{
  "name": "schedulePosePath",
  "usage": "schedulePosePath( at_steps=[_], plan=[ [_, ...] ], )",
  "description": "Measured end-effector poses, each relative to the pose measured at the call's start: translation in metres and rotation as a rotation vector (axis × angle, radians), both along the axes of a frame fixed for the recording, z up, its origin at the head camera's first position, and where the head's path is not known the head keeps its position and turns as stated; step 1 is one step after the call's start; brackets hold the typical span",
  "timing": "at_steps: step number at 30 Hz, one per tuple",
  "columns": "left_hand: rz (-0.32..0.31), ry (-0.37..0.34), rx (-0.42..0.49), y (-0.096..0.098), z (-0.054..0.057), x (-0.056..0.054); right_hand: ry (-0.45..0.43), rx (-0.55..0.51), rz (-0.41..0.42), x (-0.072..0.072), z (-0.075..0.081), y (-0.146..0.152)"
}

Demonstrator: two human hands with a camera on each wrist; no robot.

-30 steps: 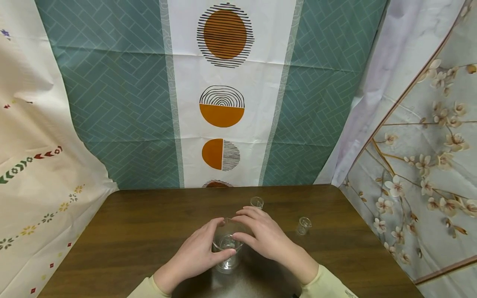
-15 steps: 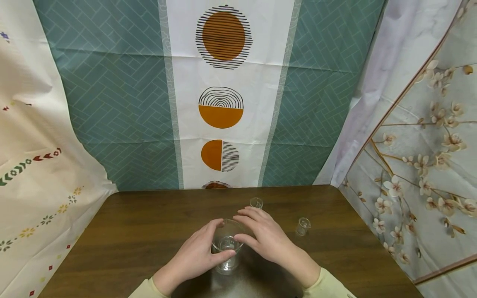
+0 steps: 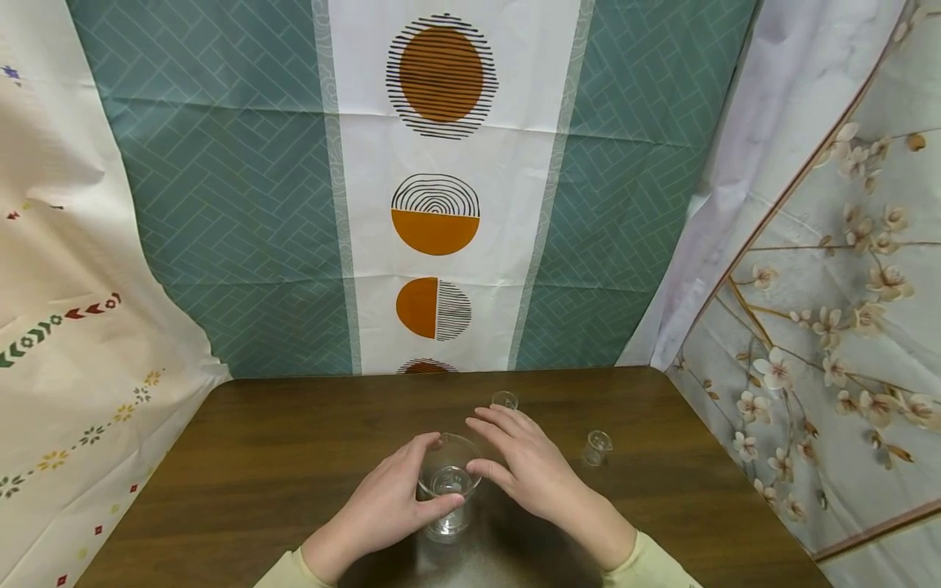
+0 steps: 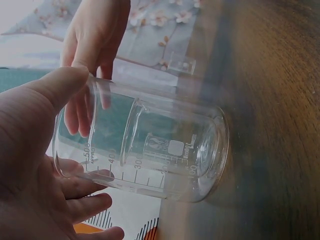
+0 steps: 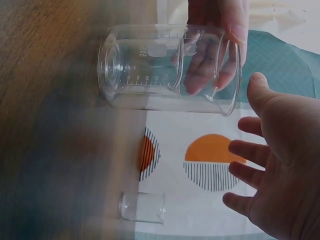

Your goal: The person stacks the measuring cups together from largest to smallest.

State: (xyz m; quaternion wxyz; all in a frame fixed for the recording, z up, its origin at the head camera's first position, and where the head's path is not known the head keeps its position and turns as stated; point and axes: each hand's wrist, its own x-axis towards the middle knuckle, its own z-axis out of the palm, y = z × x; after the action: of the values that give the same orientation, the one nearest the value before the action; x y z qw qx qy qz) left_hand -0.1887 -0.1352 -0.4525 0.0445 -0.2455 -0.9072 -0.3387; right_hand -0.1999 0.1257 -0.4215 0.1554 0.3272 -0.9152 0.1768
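Note:
A large clear glass beaker with white graduations stands upright on the table near its front. Inside it sits a smaller glass beaker, lower than the outer rim. My left hand holds the large beaker near the top, thumb on the near side of the rim and fingers around the far side. To the right of the rim, my right hand hovers with its fingers spread and relaxed. The right wrist view shows a gap between its thumb and the glass, and nothing in its palm.
Two tiny glass beakers stand on the brown wooden table: one behind my right hand, another farther right. A patterned green and white cloth hangs behind the table, with printed cloths at both sides.
My right hand has drawn slightly right, away from the large beaker's rim. The left hand and the beakers stay as they were.

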Motion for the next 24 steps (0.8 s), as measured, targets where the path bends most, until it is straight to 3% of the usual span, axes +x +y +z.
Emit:
schedulePosePath(
  at_steps=[24],
  plan=[
    [0.009,0.026,-0.001,0.002,0.0019,0.0019,0.03,-0.016,-0.063,-0.0045,-0.0023,0.0099]
  ],
)
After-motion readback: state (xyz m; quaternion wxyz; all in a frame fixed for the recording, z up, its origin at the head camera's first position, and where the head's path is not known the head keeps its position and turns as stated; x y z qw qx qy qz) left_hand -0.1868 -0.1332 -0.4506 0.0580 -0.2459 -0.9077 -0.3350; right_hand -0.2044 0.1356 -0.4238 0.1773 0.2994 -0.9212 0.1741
